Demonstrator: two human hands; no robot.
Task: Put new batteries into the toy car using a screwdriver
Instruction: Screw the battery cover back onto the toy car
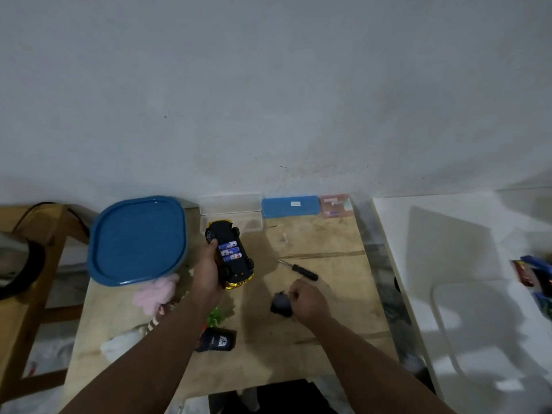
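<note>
With the car [230,255] gripped belly-up in the left hand [209,271], the cover [281,304] pinched by the right hand [309,300] should be seated squarely over the batteries [229,251].

I see a bare grey-white wall [268,85] filling the upper half of my view, dimly and evenly lit. Below it stands a scuffed plywood table [322,327], with a wooden chair frame [35,294] to its left and a white counter [466,264] catching hard-edged shadows to its right.
</note>
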